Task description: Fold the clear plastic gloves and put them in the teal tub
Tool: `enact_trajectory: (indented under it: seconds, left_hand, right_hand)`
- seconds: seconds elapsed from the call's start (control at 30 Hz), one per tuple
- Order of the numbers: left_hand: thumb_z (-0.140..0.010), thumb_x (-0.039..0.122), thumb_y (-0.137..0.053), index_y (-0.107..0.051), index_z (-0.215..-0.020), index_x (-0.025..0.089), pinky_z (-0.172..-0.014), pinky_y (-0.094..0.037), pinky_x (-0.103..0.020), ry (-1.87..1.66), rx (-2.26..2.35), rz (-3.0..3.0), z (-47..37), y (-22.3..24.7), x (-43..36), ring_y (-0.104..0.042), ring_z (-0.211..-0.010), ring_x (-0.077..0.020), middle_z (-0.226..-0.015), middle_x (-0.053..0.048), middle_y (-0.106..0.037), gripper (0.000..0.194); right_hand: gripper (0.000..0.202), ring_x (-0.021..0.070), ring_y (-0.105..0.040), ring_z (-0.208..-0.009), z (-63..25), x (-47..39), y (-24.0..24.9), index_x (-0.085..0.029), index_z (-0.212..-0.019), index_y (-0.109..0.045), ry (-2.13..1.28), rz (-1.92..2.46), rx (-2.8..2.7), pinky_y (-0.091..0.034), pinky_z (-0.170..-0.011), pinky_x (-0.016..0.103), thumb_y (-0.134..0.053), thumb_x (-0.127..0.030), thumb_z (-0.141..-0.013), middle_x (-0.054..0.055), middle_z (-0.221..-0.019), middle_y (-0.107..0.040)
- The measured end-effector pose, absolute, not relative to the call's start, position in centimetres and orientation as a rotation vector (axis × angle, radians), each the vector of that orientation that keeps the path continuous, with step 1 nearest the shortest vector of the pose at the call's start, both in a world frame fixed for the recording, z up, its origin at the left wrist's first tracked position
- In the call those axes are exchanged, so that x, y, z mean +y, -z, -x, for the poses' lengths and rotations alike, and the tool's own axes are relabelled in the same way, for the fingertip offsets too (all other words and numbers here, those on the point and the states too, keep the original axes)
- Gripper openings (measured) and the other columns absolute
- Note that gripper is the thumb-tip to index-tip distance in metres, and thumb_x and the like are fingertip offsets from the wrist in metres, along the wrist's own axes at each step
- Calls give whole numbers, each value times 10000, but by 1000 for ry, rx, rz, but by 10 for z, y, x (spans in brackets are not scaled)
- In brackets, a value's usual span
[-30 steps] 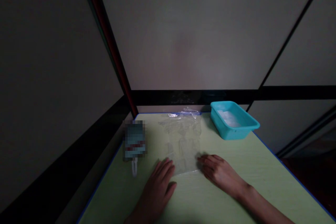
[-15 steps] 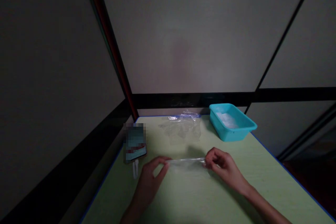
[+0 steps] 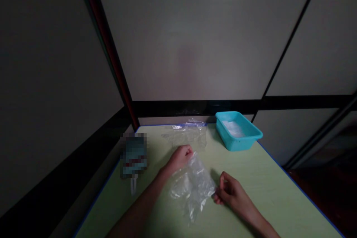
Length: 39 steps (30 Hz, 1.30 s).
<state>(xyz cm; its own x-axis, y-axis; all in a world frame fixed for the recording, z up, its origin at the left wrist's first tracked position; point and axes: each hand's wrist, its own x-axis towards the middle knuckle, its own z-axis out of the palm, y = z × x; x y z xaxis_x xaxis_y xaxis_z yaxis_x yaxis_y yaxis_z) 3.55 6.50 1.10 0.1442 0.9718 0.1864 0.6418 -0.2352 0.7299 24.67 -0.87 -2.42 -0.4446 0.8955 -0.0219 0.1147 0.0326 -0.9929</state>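
A clear plastic bag [image 3: 196,184] hangs crumpled and partly spread between my two hands, above the pale green table [image 3: 267,189]. My left hand [image 3: 182,155] is closed on the bag's upper edge. Lower down and to the right, my right hand [image 3: 229,190] pinches the bag's right corner between thumb and fingers. Beyond my left hand, more clear plastic [image 3: 192,134] lies flat near the table's back edge.
A turquoise basin [image 3: 241,144] with white material [image 3: 233,129] inside stands at the back right. On the left lie a blurred-out flat object [image 3: 135,156] and a small white item [image 3: 133,185]. Panelled walls rise behind and at the left.
My left hand has moved up and away, and my right hand slightly down. The bag, a taut strip before, now hangs spread out and slanted. The view has shifted slightly to the right.
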Motion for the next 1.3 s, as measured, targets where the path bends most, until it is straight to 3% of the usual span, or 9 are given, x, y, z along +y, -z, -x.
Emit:
enact_trajectory:
  seconds: [0.1, 0.2, 0.3, 0.4, 0.5, 0.9, 1.03, 1.17, 1.3]
  left_hand:
    - [-681, 112, -510, -598, -768, 151, -766, -440, -307, -853, 1615, -2059, -41, -14, 64, -596, -831, -200, -809, -55, -637, 130]
    - [-761, 153, -454, -572, -998, 125, -893, -380, -361, -821, 1684, -2142, -44, -22, 44, -535, -1015, -230, -1057, -124, -593, 266]
    - [-795, 190, -418, -518, -1124, 73, -956, -332, -395, -747, 1721, -2193, -50, -19, 17, -463, -1124, -261, -1211, -175, -511, 363]
    - [-817, 237, -389, -414, -1225, -6, -1000, -288, -416, -506, 1786, -2332, -56, -5, -5, -317, -1237, -283, -1324, -222, -367, 476]
    - [-819, 286, -398, -342, -1271, -20, -1009, -284, -420, -330, 1845, -2403, -55, 12, -17, -251, -1261, -282, -1359, -219, -289, 549]
    - [-829, 365, -418, -321, -1293, 48, -991, -309, -453, -548, 1947, -2463, -9, 39, -41, -220, -1271, -271, -1360, -191, -311, 570]
    - [-850, 258, -383, -276, -1323, 122, -992, -327, -407, -699, 1864, -2303, 1, 32, -51, -277, -1259, -211, -1380, -123, -309, 504]
    - [-844, 204, -372, -391, -1260, 174, -953, -389, -349, -814, 1765, -2115, 4, 24, -60, -451, -1156, -177, -1268, -76, -488, 417]
    - [-819, 185, -389, -436, -1217, 212, -907, -437, -345, -925, 1700, -2022, 1, 22, -66, -529, -1077, -186, -1150, -49, -592, 402]
  right_hand:
    - [108, 114, -491, -452, -260, -4, 13, -209, -662, -348, -1099, 1248, -1906, -363, -429, 212, -429, -188, -731, -41, -512, -501]
    - [86, 130, -512, -507, -260, 7, -6, -189, -705, -425, -660, 1309, -2058, -398, -477, 236, -375, -164, -771, -6, -573, -525]
    - [246, 175, -581, -835, -243, 22, -11, -130, -945, -516, -482, 1199, -2279, -460, -724, 284, -334, -106, -782, 104, -925, -609]
    - [441, 212, -356, -1205, -221, 36, 0, -59, -1246, -382, -320, 1049, -2562, -316, -975, 358, -328, -125, -814, 170, -1306, -392]
    - [503, 222, -209, -1278, -209, 44, 16, -80, -1345, -242, -211, 949, -2758, -212, -1025, 432, -314, -233, -872, 142, -1394, -234]
    - [552, 220, -144, -1296, -215, 48, 21, -126, -1376, -141, -253, 932, -2774, -173, -1025, 472, -260, -400, -912, 132, -1412, -170]
    - [494, 202, -223, -1273, -237, 48, -3, -146, -1322, -301, -469, 715, -2724, -275, -1002, 377, -335, -399, -899, 126, -1379, -287]
    - [277, 180, -498, -1011, -266, 38, -25, -185, -1036, -566, -360, 614, -2800, -393, -853, 320, -376, -333, -900, 81, -1063, -568]
    - [284, 150, -536, -753, -278, 27, -21, -187, -833, -594, 1, 529, -2928, -397, -655, 287, -345, -293, -918, 35, -790, -593]
